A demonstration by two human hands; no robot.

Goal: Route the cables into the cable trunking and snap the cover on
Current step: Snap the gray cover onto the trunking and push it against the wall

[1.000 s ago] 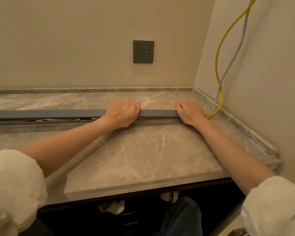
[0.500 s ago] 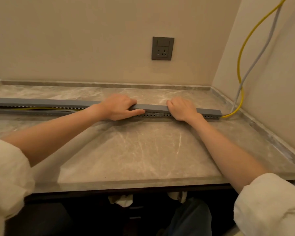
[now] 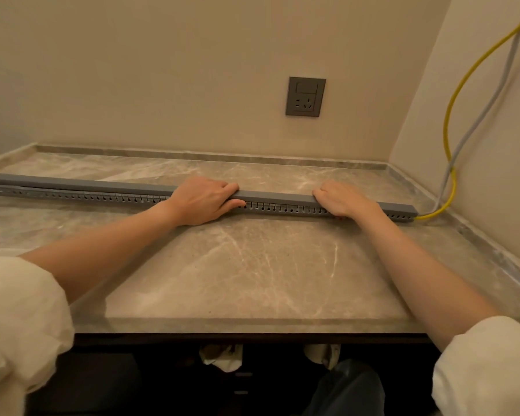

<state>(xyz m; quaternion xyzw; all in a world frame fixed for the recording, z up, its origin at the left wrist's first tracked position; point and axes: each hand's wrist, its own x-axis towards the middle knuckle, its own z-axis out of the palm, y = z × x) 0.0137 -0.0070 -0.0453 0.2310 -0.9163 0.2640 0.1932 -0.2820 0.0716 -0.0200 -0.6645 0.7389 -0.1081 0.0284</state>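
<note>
Setting: A veined, polished grey-brown marble countertop (image 3: 252, 265) filled a beige-walled corner, edged at the back and right by a low stone upstand.

Trunking: A long grey plastic cable trunking (image 3: 282, 208), its near wall cut with a row of small keyhole slots, lay across the counter from the left edge almost to the right wall.

Cover: A smooth, flat grey cover (image 3: 276, 196) sat along the top of the trunking; toward the left it appeared to ride slightly proud of the slotted wall, though the wide-angle view left that unclear.

Left hand: The left hand (image 3: 203, 201) clamped the channel near its middle, fingers curled over the cover's far edge, thumb against the slotted side.

Right hand: The right hand (image 3: 342, 199) pressed palm-down on the cover further right, fingers together and bent over the top.

Cables: A yellow cable (image 3: 448, 127) and a grey cable (image 3: 475, 121) dropped down the right wall, looped, and entered the trunking's right end.

Wall: A dark grey square socket plate (image 3: 305, 96) sat above the counter.

Sleeves: Rolled cream sleeves (image 3: 21, 319) bared both forearms.
</note>
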